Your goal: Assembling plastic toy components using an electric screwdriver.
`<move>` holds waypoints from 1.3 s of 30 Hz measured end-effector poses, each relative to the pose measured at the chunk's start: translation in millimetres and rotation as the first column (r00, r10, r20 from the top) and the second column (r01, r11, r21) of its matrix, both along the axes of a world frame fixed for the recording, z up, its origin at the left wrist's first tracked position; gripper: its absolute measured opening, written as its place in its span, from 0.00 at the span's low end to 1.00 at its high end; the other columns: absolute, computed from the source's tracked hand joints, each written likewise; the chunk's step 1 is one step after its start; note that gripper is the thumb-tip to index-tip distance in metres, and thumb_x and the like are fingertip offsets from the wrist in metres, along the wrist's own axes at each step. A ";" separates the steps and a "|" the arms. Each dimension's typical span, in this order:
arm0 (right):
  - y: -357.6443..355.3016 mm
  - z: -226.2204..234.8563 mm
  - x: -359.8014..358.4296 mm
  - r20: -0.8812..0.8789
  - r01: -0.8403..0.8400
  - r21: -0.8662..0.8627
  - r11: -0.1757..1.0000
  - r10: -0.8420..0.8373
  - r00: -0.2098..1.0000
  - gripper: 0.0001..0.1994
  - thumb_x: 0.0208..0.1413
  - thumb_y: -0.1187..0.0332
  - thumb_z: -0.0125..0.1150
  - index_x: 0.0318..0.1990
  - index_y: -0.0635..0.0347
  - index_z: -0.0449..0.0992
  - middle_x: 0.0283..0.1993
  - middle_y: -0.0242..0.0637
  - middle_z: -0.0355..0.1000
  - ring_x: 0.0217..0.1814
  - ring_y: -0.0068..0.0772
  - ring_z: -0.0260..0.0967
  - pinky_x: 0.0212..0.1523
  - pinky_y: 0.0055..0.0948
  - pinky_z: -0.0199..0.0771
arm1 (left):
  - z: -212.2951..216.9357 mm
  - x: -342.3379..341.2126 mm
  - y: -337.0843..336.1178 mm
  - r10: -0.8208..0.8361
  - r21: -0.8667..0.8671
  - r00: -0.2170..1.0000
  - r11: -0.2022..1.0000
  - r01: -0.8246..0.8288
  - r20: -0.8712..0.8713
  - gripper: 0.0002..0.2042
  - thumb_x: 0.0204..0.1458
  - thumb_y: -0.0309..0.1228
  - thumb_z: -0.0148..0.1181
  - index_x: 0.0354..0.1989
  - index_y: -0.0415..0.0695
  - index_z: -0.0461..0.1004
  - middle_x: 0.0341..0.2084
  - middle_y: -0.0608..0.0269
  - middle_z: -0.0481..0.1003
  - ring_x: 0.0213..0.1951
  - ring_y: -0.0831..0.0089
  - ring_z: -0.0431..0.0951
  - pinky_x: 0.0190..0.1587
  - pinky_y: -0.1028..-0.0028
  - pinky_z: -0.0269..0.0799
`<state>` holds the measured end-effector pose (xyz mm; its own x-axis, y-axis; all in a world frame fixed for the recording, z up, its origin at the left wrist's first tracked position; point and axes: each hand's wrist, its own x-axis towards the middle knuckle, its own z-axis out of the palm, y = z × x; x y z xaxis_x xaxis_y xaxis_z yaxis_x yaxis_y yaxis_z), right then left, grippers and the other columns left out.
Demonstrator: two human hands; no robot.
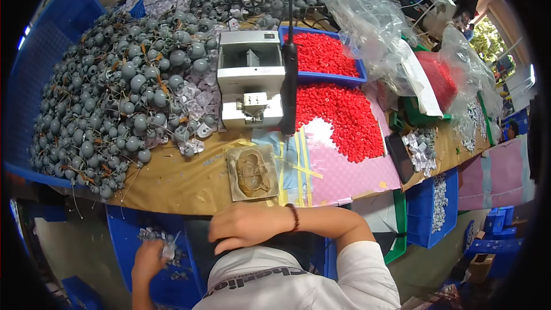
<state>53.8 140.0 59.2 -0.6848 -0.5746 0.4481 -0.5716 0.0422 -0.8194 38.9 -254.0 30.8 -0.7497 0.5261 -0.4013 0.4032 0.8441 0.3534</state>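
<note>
My left hand (149, 261) is low on the left, over a blue bin (123, 227) below the table edge. Its fingers close around a small whitish translucent plastic part (169, 251), with several small grey parts (152, 233) lying in the bin beside it. My right hand (244, 227) crosses in front of my body, just below the table edge. Its thumb stands apart from the bent fingers, and nothing shows in it. Nearest to it on the table is a square block (235, 186) with a hollowed mould-like recess.
A big heap of grey ball-shaped parts (138, 83) with wires covers the table's left. At centre stands a grey-white machine (251, 77) behind a dark upright rod (290, 63). Red plastic pieces (344, 115) lie right of it, some in a blue tray (360, 74). Plastic bags (373, 28) lie behind.
</note>
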 end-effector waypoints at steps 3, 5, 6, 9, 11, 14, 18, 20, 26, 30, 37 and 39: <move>52.7 -8.5 -0.3 0.006 0.277 0.088 0.957 -0.279 0.960 0.09 0.61 0.65 0.68 0.36 0.62 0.81 0.31 0.41 0.76 0.34 0.44 0.75 0.37 0.38 0.75 | 6.9 5.3 -17.3 0.046 -0.123 0.995 0.992 -0.035 0.087 0.18 0.47 0.30 0.72 0.46 0.41 0.79 0.42 0.49 0.80 0.47 0.48 0.78 0.52 0.57 0.74; 98.5 -26.9 5.3 -0.021 0.704 0.096 0.704 -0.706 0.708 0.03 0.59 0.75 0.65 0.34 0.63 0.81 0.32 0.40 0.77 0.31 0.36 0.76 0.33 0.31 0.74 | 11.3 -7.1 13.0 0.040 0.033 0.997 0.999 -0.038 -0.071 0.18 0.48 0.30 0.71 0.47 0.40 0.79 0.43 0.49 0.79 0.48 0.48 0.77 0.52 0.57 0.73; 122.4 -38.7 8.8 -0.049 0.831 0.244 0.500 -0.850 0.525 0.01 0.59 0.76 0.65 0.35 0.64 0.81 0.32 0.40 0.78 0.32 0.33 0.77 0.35 0.30 0.75 | 11.8 -19.3 34.6 0.023 0.127 0.987 0.992 -0.003 -0.156 0.17 0.49 0.29 0.70 0.47 0.40 0.78 0.42 0.49 0.78 0.47 0.48 0.77 0.51 0.57 0.73; 167.0 -73.7 5.1 -0.130 0.898 0.321 0.301 -0.925 0.356 0.07 0.57 0.75 0.65 0.43 0.63 0.79 0.36 0.43 0.76 0.35 0.42 0.75 0.36 0.37 0.75 | 8.3 -68.1 133.9 -0.032 0.340 0.908 0.921 0.189 -0.418 0.13 0.50 0.26 0.67 0.45 0.40 0.78 0.38 0.49 0.76 0.44 0.47 0.75 0.49 0.57 0.72; 171.0 -81.8 1.4 -0.196 0.873 0.401 0.277 -0.905 0.377 0.09 0.56 0.76 0.65 0.45 0.62 0.77 0.38 0.43 0.74 0.39 0.44 0.74 0.39 0.39 0.75 | 1.3 -100.0 186.0 -0.044 0.384 0.841 0.876 0.292 -0.540 0.14 0.50 0.25 0.67 0.45 0.41 0.77 0.39 0.53 0.75 0.45 0.50 0.74 0.50 0.57 0.72; 165.8 -87.0 -8.5 -0.306 0.867 0.429 0.252 -0.863 0.402 0.12 0.55 0.75 0.66 0.46 0.60 0.76 0.39 0.43 0.73 0.43 0.47 0.71 0.41 0.41 0.73 | -12.5 -138.7 242.4 -0.011 0.303 0.722 0.904 0.303 -0.692 0.13 0.49 0.25 0.65 0.44 0.42 0.77 0.42 0.58 0.75 0.50 0.55 0.72 0.51 0.58 0.69; 160.5 -90.0 -19.7 -0.357 0.873 0.432 0.228 -0.845 0.397 0.09 0.53 0.74 0.68 0.41 0.61 0.77 0.38 0.43 0.72 0.42 0.48 0.71 0.41 0.41 0.72 | -41.4 -168.2 259.0 -0.107 0.061 0.628 0.969 0.240 -0.771 0.11 0.49 0.27 0.64 0.42 0.45 0.76 0.43 0.61 0.75 0.51 0.59 0.71 0.51 0.60 0.67; 160.6 -91.9 -19.6 -0.353 0.868 0.448 0.212 -0.850 0.390 0.08 0.53 0.74 0.69 0.39 0.61 0.77 0.37 0.43 0.72 0.42 0.48 0.71 0.41 0.41 0.72 | -46.7 -173.9 255.4 -0.131 0.060 0.594 0.955 0.290 -0.793 0.11 0.48 0.27 0.63 0.41 0.46 0.75 0.42 0.62 0.74 0.49 0.59 0.72 0.51 0.62 0.66; 169.0 -103.4 -16.3 -0.162 0.910 0.351 0.218 -0.944 0.289 0.06 0.53 0.76 0.68 0.37 0.62 0.78 0.34 0.40 0.74 0.35 0.38 0.72 0.37 0.35 0.73 | -30.8 -146.1 239.0 -0.121 0.218 0.626 0.873 0.436 -0.770 0.10 0.48 0.27 0.65 0.39 0.46 0.75 0.38 0.62 0.75 0.45 0.60 0.73 0.47 0.61 0.71; 175.3 -101.9 -9.0 -0.006 0.946 0.232 0.227 -0.972 0.234 0.05 0.54 0.78 0.67 0.38 0.63 0.80 0.33 0.34 0.78 0.29 0.24 0.72 0.33 0.25 0.73 | -50.2 -96.7 207.5 -0.113 0.307 0.720 0.851 0.426 -0.685 0.12 0.48 0.27 0.66 0.42 0.46 0.77 0.38 0.62 0.75 0.45 0.61 0.74 0.45 0.63 0.74; 169.9 -91.3 9.0 0.131 0.926 0.163 0.341 -0.938 0.322 0.04 0.54 0.79 0.67 0.37 0.64 0.79 0.32 0.31 0.78 0.30 0.18 0.71 0.34 0.21 0.72 | -50.3 -90.4 182.5 -0.112 0.401 0.845 0.842 0.360 -0.524 0.14 0.51 0.29 0.67 0.47 0.46 0.79 0.43 0.62 0.78 0.48 0.60 0.77 0.48 0.63 0.75; 159.7 -87.1 9.8 0.119 0.902 0.141 0.407 -0.912 0.393 0.05 0.54 0.79 0.68 0.37 0.64 0.79 0.33 0.32 0.78 0.31 0.19 0.72 0.35 0.21 0.72 | -43.7 -92.3 188.5 -0.102 0.503 0.883 0.790 0.352 -0.458 0.13 0.51 0.28 0.68 0.47 0.45 0.79 0.43 0.61 0.78 0.46 0.59 0.77 0.47 0.63 0.76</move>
<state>63.6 299.7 -28.0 -0.8668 0.4138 0.2782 -0.0415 0.4961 -0.8673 -53.4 -65.5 -12.9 -0.6018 0.7344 0.3137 0.7627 0.4120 0.4985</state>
